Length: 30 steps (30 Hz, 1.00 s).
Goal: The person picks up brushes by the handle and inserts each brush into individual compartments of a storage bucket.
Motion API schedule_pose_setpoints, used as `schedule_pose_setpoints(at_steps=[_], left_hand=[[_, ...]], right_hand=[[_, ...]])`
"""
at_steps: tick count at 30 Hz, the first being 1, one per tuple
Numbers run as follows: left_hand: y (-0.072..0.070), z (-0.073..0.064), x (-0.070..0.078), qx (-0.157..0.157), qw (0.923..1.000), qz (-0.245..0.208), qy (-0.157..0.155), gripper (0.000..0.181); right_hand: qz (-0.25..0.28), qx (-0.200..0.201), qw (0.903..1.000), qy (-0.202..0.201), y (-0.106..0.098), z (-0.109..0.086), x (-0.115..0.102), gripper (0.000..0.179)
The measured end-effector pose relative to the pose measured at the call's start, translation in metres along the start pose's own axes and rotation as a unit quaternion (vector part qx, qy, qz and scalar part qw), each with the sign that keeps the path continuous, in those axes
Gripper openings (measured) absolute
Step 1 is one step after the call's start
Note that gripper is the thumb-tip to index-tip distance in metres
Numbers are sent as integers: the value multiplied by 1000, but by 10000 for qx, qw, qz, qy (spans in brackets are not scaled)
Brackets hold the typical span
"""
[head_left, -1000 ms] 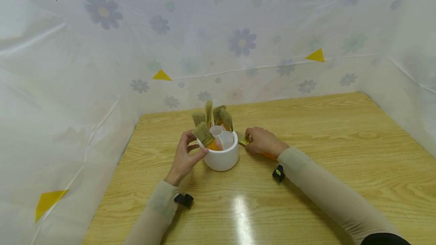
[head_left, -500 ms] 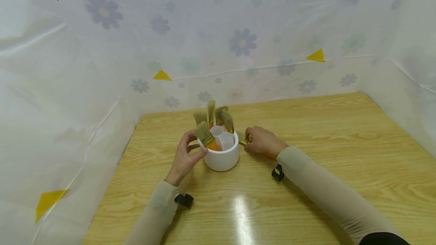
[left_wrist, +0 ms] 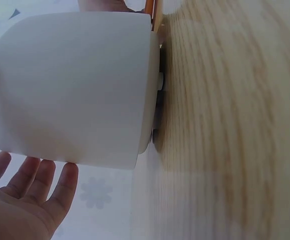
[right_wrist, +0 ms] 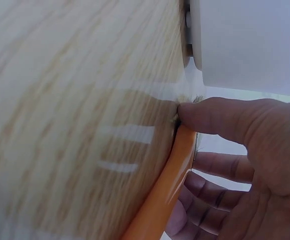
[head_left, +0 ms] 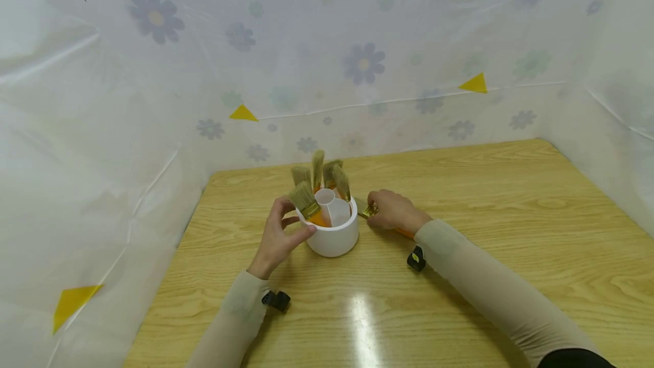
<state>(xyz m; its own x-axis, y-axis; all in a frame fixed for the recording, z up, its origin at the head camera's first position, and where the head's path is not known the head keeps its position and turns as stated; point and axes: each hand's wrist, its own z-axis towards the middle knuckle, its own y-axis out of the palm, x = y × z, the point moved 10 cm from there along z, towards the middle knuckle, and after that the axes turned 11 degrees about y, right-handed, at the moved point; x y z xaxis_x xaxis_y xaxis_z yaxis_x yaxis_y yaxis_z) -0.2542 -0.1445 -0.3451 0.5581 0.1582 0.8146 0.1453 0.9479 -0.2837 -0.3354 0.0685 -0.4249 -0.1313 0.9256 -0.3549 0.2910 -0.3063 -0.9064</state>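
Note:
A white round holder (head_left: 333, 243) with a tube in its middle stands on the table. Several paintbrushes (head_left: 305, 200) are in it, bristles up, leaning outward. My left hand (head_left: 276, 240) holds the holder from the left, thumb by the near rim and fingertips against its side, as the left wrist view also shows. To the right of the holder, my right hand (head_left: 393, 210) pinches another paintbrush (right_wrist: 165, 195) near its metal band. That brush lies low along the tabletop, its orange handle under the hand and its bristles pointing toward the holder.
The wood-grain table (head_left: 460, 186) ends at a white flowered sheet (head_left: 363, 101) behind, with more sheeting at both sides. Dark gaps and small feet show beneath the holder (left_wrist: 74, 90). Black wrist cameras (head_left: 276, 301) sit on both forearms.
The holder has turned slightly, its back brushes shifting a little to the right. My left thumb has slid a bit right along the rim. The right hand has barely moved.

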Motion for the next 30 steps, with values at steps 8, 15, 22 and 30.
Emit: schedule_pose_setpoints(at_steps=[8,15,22,30], left_hand=[[0,0,0,47,10000,-52,-11,60],[0,0,-2,21,10000,6,-7,59],[-2,-3,-34,87,10000,17,-40,61],[-4,-4,-36,126,9998,12,119,59]], right_hand=[[118,82,9999,59,-1,2,5,39],[379,204,9990,121,-6,1,9,41],[484,366,9980,175,-11,0,11,36],[659,542,9961,238,-17,-2,15,44]])
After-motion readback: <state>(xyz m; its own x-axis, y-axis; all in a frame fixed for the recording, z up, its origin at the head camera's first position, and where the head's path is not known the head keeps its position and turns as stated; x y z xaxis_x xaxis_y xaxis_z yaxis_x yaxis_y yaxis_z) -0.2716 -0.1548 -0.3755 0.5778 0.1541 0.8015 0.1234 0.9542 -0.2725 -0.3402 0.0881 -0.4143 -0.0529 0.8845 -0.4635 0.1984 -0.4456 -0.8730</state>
